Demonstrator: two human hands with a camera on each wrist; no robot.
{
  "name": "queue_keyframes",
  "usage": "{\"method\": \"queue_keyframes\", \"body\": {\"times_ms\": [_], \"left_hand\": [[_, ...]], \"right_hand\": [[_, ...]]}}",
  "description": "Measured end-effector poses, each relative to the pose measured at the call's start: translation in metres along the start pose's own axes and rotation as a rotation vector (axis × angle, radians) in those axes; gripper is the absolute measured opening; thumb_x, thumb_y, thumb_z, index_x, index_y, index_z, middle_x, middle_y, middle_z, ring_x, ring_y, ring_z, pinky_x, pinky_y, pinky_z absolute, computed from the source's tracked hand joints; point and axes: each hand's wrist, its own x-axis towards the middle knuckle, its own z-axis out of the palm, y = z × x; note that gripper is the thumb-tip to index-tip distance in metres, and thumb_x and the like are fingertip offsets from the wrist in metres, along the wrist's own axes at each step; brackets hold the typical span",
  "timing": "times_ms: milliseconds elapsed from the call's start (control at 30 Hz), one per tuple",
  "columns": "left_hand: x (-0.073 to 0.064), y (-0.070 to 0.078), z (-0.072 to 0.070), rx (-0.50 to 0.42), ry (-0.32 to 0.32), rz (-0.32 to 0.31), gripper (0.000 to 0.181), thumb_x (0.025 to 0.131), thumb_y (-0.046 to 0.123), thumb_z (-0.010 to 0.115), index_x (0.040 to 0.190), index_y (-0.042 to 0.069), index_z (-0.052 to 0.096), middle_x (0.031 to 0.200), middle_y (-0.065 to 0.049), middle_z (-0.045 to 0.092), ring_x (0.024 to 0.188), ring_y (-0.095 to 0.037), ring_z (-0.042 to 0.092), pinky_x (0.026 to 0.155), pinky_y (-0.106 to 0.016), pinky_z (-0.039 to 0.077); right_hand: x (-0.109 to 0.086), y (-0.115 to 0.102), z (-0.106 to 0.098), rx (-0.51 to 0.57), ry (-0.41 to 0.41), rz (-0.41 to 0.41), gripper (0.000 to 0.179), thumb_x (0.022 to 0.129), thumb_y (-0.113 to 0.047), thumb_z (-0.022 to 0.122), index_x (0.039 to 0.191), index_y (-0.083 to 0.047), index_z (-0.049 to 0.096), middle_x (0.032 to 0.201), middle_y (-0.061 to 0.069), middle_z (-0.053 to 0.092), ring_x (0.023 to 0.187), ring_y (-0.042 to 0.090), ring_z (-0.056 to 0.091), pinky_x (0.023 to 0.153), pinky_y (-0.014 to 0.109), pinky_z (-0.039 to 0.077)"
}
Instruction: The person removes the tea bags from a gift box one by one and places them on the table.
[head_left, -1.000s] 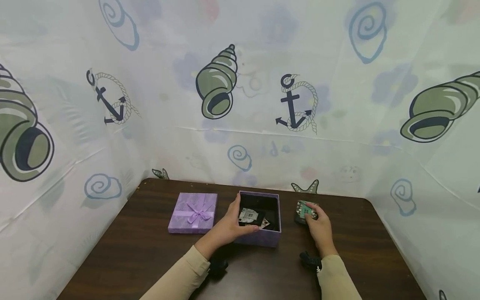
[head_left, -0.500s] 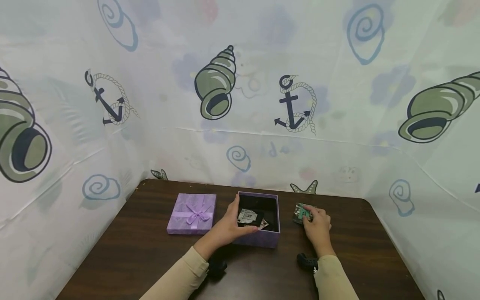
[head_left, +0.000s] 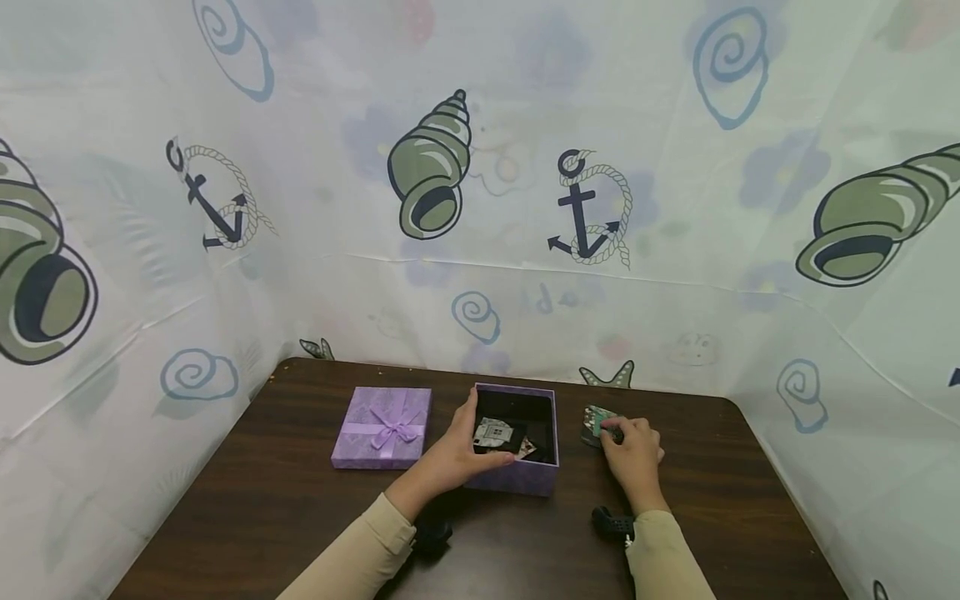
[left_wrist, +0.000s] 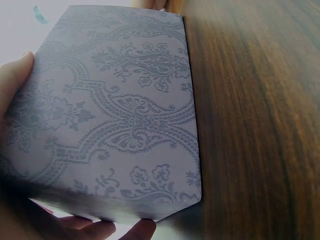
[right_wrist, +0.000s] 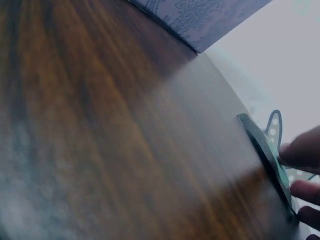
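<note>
box (head_left: 517, 442) contents too small, card (head_left: 597, 425) blurred

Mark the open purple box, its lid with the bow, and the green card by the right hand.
open purple box (head_left: 517, 479): head view, front wall.
lid (head_left: 367, 421): head view, top face left of the bow.
green card (head_left: 595, 422): head view, exposed left part beyond the fingers.

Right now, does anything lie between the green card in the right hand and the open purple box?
Nothing visible does. Only bare table separates the green card, pinched by the right hand, from the open purple box.
</note>
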Motion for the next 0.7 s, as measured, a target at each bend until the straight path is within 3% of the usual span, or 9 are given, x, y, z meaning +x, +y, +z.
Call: {"method": "queue_keyframes", "body": {"times_ms": [233, 533, 700], "left_hand": [[-0.0018, 0.0012, -0.0010, -0.005, -0.005, -0.008, 0.139, 0.085, 0.070, 0.085, 0.176, 0.028, -0.012, 0.185, -0.014, -0.003, 0.169, -0.044, 0.015, 0.128, -0.072, 0.027], [-0.0020, 0.0024, -0.0014, -0.007, -0.006, -0.005, 0.140, 0.084, 0.071, 0.084, 0.176, 0.028, -0.012, 0.185, -0.013, -0.003, 0.170, -0.041, 0.011, 0.130, -0.071, 0.025], [-0.0017, 0.0016, -0.0011, -0.003, -0.009, -0.011, 0.138, 0.084, 0.072, 0.084, 0.175, 0.034, -0.014, 0.185, -0.014, -0.004, 0.170, -0.042, 0.011, 0.129, -0.072, 0.025]], "right_hand": [[0.0004, 0.0000, 0.0024, -0.067, -0.072, -0.075, 0.039, 0.103, -0.023, 0.076, 0.142, -0.017, 0.074, 0.150, 0.020, 0.054, 0.142, 0.050, 0.041, 0.108, 0.071, 0.024], [0.0022, 0.0009, 0.0008, -0.069, -0.085, -0.070, 0.041, 0.104, -0.017, 0.074, 0.145, -0.019, 0.072, 0.152, 0.020, 0.052, 0.143, 0.048, 0.040, 0.111, 0.072, 0.022], [0.0016, 0.0020, 0.0019, -0.027, -0.064, -0.049, 0.038, 0.103, -0.017, 0.074, 0.141, -0.017, 0.074, 0.149, 0.019, 0.054, 0.141, 0.047, 0.043, 0.112, 0.071, 0.022]]}}
